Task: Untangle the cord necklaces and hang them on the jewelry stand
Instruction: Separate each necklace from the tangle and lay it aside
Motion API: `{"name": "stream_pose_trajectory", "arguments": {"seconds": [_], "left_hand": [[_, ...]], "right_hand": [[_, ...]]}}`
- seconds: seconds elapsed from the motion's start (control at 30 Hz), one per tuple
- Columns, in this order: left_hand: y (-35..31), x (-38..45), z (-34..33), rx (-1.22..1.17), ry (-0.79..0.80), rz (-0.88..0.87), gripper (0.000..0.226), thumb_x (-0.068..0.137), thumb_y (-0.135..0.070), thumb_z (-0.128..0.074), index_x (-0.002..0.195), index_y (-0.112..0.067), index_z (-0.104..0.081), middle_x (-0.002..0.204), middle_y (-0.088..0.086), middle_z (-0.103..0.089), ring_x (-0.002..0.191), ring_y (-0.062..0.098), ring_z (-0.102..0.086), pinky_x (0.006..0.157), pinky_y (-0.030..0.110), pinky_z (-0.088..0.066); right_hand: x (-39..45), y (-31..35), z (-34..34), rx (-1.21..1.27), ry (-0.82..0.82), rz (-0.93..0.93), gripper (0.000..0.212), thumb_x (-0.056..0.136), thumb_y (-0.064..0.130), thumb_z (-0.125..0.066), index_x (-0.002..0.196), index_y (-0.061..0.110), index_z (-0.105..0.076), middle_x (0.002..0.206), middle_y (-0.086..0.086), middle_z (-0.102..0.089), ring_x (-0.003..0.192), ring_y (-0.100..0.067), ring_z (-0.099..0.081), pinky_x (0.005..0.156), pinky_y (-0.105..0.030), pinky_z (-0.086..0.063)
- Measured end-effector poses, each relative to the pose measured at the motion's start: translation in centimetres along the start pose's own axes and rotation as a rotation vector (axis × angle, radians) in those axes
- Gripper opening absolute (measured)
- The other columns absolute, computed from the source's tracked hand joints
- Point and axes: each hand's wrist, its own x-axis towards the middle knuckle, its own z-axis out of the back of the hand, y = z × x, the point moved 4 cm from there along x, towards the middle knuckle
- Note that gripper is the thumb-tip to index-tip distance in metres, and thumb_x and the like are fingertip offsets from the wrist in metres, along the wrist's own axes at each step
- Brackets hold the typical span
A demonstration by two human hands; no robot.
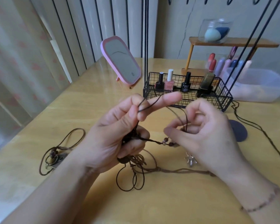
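Note:
A tangle of dark brown cord necklaces hangs between my hands, and its loops lie on the wooden table. My left hand grips a bunch of cords in its curled fingers and pinches one strand between thumb and forefinger. My right hand pinches a cord near the small beads; a clear pendant dangles below it. Another brown necklace lies coiled on the table at the left. The black jewelry stand rises behind, with cords hanging from it at the right.
A black wire basket with several nail polish bottles stands just beyond my hands. A pink mirror leans at the back left. A clear plastic box and a wooden shelf sit at the right. A dark round base lies by my right hand.

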Motion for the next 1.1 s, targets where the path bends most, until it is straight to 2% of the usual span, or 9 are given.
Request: {"name": "stream_pose_trajectory", "arguments": {"seconds": [0.1, 0.2, 0.37, 0.43, 0.6, 0.7, 0.83, 0.97, 1.1], "left_hand": [[-0.1, 0.0, -0.1, -0.033, 0.016, 0.007, 0.010, 0.095, -0.022, -0.060, 0.087, -0.017, -0.057, 0.135, 0.031, -0.027, 0.058, 0.001, -0.065, 0.039, 0.027, -0.002], [0.1, -0.1, 0.3, -0.013, -0.015, 0.036, 0.012, 0.092, -0.026, -0.065, 0.086, -0.018, -0.058, 0.135, 0.022, -0.016, 0.052, 0.000, -0.062, 0.038, 0.025, -0.003], [0.5, -0.1, 1.0, 0.041, -0.046, 0.081, 0.017, 0.095, -0.030, -0.059, 0.087, -0.019, -0.050, 0.122, 0.010, -0.064, 0.046, -0.002, -0.053, 0.041, 0.021, -0.013], [0.6, 0.0, 1.3, 0.047, -0.054, 0.097, 0.018, 0.095, -0.032, -0.059, 0.087, -0.018, -0.050, 0.111, 0.009, -0.065, 0.045, -0.002, -0.051, 0.040, 0.018, -0.017], [0.8, 0.1, 1.4, -0.013, -0.011, 0.123, 0.017, 0.095, -0.029, -0.061, 0.088, -0.016, -0.053, 0.085, 0.007, -0.056, 0.045, -0.001, -0.052, 0.038, 0.016, -0.018], [0.9, -0.1, 1.4, -0.035, 0.019, 0.151, 0.014, 0.094, -0.029, -0.062, 0.088, -0.018, -0.057, 0.085, 0.009, -0.058, 0.040, -0.002, -0.043, 0.037, 0.016, -0.018], [0.6, -0.4, 1.4, -0.103, 0.066, 0.154, 0.010, 0.096, -0.024, -0.062, 0.091, -0.016, -0.059, 0.091, 0.015, -0.059, 0.043, 0.000, -0.052, 0.037, 0.020, -0.012], [0.0, -0.3, 1.5, -0.169, 0.107, 0.134, 0.011, 0.101, -0.020, -0.053, 0.093, -0.011, -0.052, 0.089, 0.013, -0.058, 0.040, 0.004, -0.034, 0.038, 0.017, -0.020], [0.6, 0.1, 2.2, 0.037, -0.028, 0.201, 0.020, 0.098, -0.031, -0.055, 0.090, -0.013, -0.054, 0.075, 0.008, -0.057, 0.037, 0.003, -0.029, 0.035, 0.014, -0.023]], "right_hand": [[0.4, -0.1, -0.2, -0.109, 0.078, 0.007, 0.033, 0.080, 0.023, -0.078, 0.104, 0.037, -0.059, 0.076, 0.009, -0.075, 0.062, -0.009, -0.069, 0.061, -0.026, -0.055], [1.3, 0.0, 0.5, -0.196, 0.057, -0.005, 0.013, 0.090, 0.022, -0.068, 0.097, 0.032, -0.072, 0.073, 0.010, -0.075, 0.072, -0.011, -0.071, 0.081, -0.036, -0.058], [1.7, 1.9, 0.5, 0.703, 0.255, -0.331, 0.013, 0.092, 0.011, -0.046, 0.092, 0.008, -0.058, 0.072, -0.009, -0.056, 0.061, -0.026, -0.062, 0.060, -0.039, -0.058], [1.9, 2.7, 0.6, 0.752, 0.306, -0.332, 0.011, 0.092, 0.017, -0.044, 0.092, 0.011, -0.054, 0.078, -0.010, -0.055, 0.066, -0.026, -0.058, 0.058, -0.039, -0.054], [2.3, 2.1, -0.6, 0.213, 0.573, -0.242, 0.046, 0.066, 0.011, -0.060, 0.111, 0.020, -0.065, 0.113, 0.000, -0.062, 0.093, -0.024, -0.057, 0.067, -0.032, -0.045], [1.1, 2.4, -3.3, -0.050, 0.861, -0.208, 0.036, 0.076, 0.006, -0.069, 0.086, 0.041, -0.068, 0.078, 0.029, -0.061, 0.087, -0.008, -0.060, 0.078, -0.024, -0.044], [2.1, 2.6, -4.5, -0.312, 0.695, -0.146, 0.045, 0.092, 0.020, -0.067, 0.053, 0.042, -0.062, 0.063, 0.018, -0.055, 0.071, -0.003, -0.052, 0.075, -0.019, -0.046], [3.8, 3.0, -3.1, 0.239, 0.409, -0.373, 0.040, 0.103, 0.018, -0.045, 0.065, 0.013, -0.056, 0.058, -0.006, -0.051, 0.063, -0.023, -0.053, 0.075, -0.048, -0.050], [4.4, 4.4, -2.1, 0.564, 0.291, -0.569, 0.053, 0.101, 0.040, -0.043, 0.053, 0.025, -0.026, 0.051, 0.004, -0.017, 0.044, -0.014, -0.017, 0.042, -0.021, -0.027]]}}
